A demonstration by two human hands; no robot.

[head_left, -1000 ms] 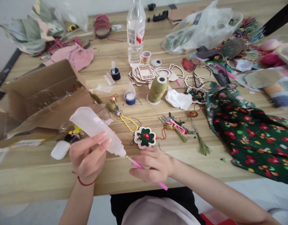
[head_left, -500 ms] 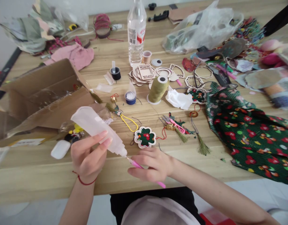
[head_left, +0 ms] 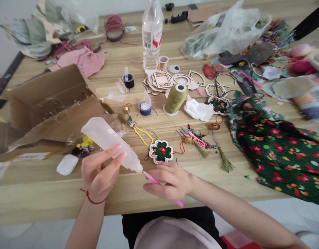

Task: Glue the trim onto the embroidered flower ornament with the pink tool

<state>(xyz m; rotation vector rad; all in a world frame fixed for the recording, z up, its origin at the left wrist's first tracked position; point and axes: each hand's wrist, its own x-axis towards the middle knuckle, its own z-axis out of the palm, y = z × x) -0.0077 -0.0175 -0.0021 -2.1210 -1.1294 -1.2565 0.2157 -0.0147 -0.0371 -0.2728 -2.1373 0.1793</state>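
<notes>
My left hand (head_left: 102, 169) is closed around a translucent squeeze bottle (head_left: 109, 141), its nozzle tilted down to the right. Between the fingers of my right hand (head_left: 169, 181) is a pink pen-like tool (head_left: 152, 179), whose metal tip meets the bottle's nozzle. Just beyond my right hand lies a clover-shaped charm (head_left: 161, 152) with green patterned fabric, a pale rim and small white beads along part of its edge. A red cord leads from it towards a gold bell with an olive tassel (head_left: 201, 150). Pink-handled scissors (head_left: 195, 137) lie beside that tassel.
An open cardboard box (head_left: 52, 100) stands at the left, near a white case (head_left: 67, 165). A blue tub of white beads (head_left: 144, 108), an olive thread cone (head_left: 176, 99) and a water bottle (head_left: 152, 38) stand farther back. Green floral cloth (head_left: 276, 152) covers the right side.
The squeeze bottle and my left hand have shifted slightly to the right. The pink tool's tip has moved slightly right too and stays at the nozzle.
</notes>
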